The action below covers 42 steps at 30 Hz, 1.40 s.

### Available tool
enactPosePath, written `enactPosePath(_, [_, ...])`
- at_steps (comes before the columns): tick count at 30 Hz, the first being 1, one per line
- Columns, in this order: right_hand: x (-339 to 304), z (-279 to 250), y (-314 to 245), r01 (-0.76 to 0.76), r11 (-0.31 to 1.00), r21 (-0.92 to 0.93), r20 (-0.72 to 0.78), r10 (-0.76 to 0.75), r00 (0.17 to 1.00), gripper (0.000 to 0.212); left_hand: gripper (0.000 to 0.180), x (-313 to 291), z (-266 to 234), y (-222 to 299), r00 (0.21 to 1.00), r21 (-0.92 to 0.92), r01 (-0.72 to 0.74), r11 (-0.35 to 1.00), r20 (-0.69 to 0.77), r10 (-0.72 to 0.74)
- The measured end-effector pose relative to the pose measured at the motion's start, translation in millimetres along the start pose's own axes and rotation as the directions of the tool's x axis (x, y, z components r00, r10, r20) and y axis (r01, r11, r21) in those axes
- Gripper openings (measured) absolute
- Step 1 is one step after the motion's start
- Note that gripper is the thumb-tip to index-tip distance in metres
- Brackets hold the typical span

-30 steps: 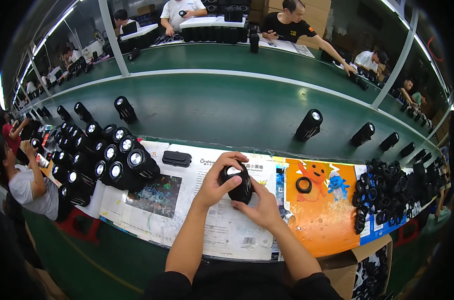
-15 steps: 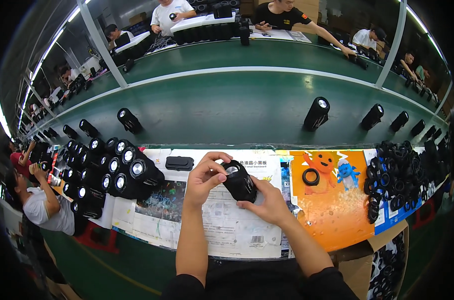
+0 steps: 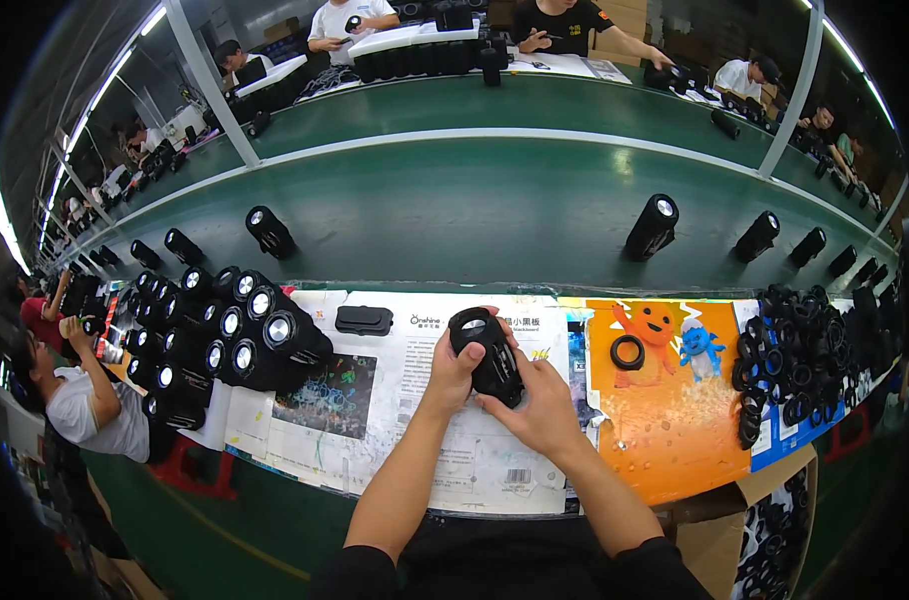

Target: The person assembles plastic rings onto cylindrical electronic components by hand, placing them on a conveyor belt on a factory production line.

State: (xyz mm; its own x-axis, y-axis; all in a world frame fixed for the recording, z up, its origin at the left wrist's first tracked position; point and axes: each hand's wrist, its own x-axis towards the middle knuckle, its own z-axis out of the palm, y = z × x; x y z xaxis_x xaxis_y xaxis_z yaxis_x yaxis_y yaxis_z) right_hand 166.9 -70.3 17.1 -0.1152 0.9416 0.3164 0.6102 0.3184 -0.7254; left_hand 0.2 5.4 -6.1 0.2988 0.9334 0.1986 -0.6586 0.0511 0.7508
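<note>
Over the paper-covered bench, left hand [image 3: 453, 372] and right hand [image 3: 537, 398] clasp one black cylindrical plastic speaker [image 3: 487, 354], fingers hiding its lower half.

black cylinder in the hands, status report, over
Left hand and right hand both gripping the black cylinder, held above the printed sheets. Loose black ring lies right, apart. Nothing in the way.

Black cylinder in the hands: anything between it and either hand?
Nothing visible. The left hand and right hand both touch the black cylinder directly, above the paper-covered bench.
</note>
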Motion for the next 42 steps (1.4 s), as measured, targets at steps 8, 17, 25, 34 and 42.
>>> enactPosePath(8, [-3.0,-3.3,0.1,0.022,0.999,-0.033,-0.038,-0.023,0.999,0.096,0.08,0.5,4.1,-8.7,1.0,-0.022,0.011,1.0,0.009,-0.011])
enactPosePath(17, [8.3,-107.7,53.4,-0.219,0.973,0.07,0.034,0.217,0.976,0.053,0.099,4.4,9.0,3.5,0.998,0.179,0.003,0.984,0.065,-0.014])
enactPosePath(25, [-10.7,-22.0,-6.4,-0.218,0.976,-0.004,0.163,0.215,0.963,0.102,0.095,-0.9,12.5,-11.5,0.998,0.183,-0.047,0.982,0.044,0.039])
enactPosePath(34, [-1.5,-75.6,24.4,-0.166,0.984,0.069,0.355,0.132,0.926,0.055,0.101,5.3,8.3,-6.4,0.998,0.128,-0.003,0.992,0.064,-0.005])
enactPosePath(42, [1.5,-189.3,122.0,0.012,0.926,-0.376,0.274,0.099,0.957,0.015,0.102,13.0,3.2,0.0,0.986,0.131,0.085,0.988,0.13,-0.102])
